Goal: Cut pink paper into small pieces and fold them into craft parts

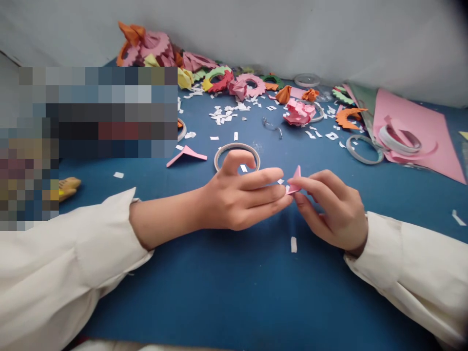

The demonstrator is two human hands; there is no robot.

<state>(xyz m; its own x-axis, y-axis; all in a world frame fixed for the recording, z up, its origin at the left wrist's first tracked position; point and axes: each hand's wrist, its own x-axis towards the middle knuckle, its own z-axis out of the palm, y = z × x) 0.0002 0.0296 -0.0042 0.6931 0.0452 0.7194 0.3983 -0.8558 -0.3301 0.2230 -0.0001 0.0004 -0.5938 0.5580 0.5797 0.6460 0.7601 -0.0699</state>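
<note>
A small folded piece of pink paper (pixel 296 183) is pinched between the thumb and forefinger of my right hand (pixel 334 209). My left hand (pixel 243 195) reaches in from the left with its fingers stretched out and slightly apart. Its fingertips touch the near left side of the paper, beside a white scrap, and its thumb is bent upward. Just behind that hand lies a roll of tape (pixel 219 158), partly covered by it. To the left rests another folded pink strip (pixel 186 154), bent into an angle.
Folded paper rings and crumpled shapes (pixel 157 46) line the back of the blue table (pixel 234 292). White scraps (pixel 223 115) are scattered across it. At right are pink sheets (pixel 435 131) with a tape roll (pixel 398 140) on top. The left side is pixelated.
</note>
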